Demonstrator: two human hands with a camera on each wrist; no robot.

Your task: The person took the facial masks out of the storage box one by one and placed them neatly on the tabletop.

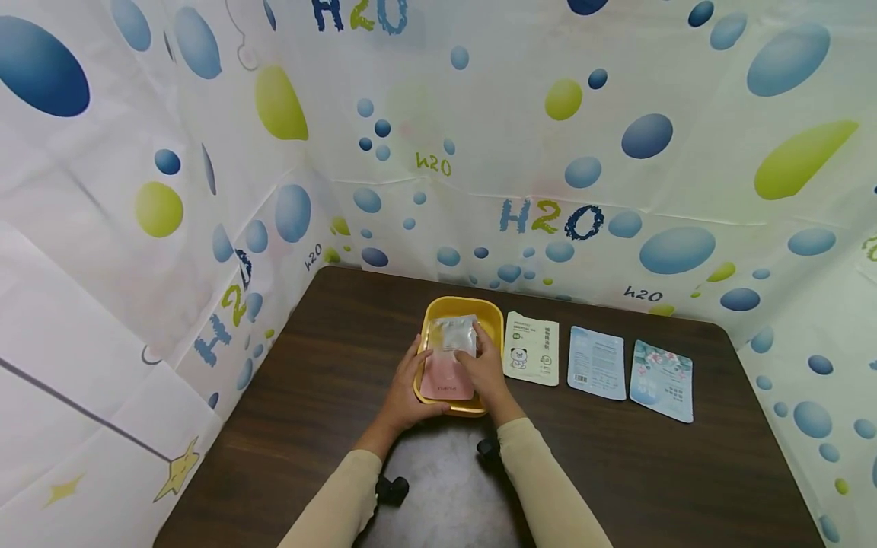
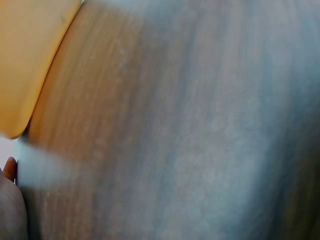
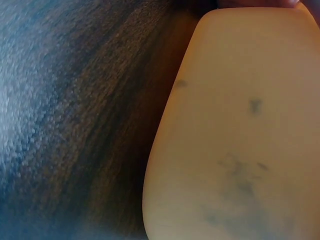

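A yellow plastic tray (image 1: 467, 303) stands on the dark table, and a pink-and-silver sheet mask packet (image 1: 448, 374) lies over its inside. My left hand (image 1: 406, 396) grips the tray's left side, thumb along the near rim, fingertips at the packet's left edge. Over the tray's right side, my right hand (image 1: 488, 374) holds the packet's right edge, thumb on its face and fingers toward the top corner. In the left wrist view, the tray's side (image 2: 25, 65) and a fingertip (image 2: 10, 169) show at the left. The tray's outer wall (image 3: 240, 100) fills much of the right wrist view.
Right of the tray lie a cream packet with a bear (image 1: 531, 350), a pale blue packet with printed text (image 1: 596, 363) and a blue floral packet (image 1: 661, 380), in a row. A bubble-patterned curtain (image 1: 479, 167) surrounds the wood-grain table (image 1: 719, 472).
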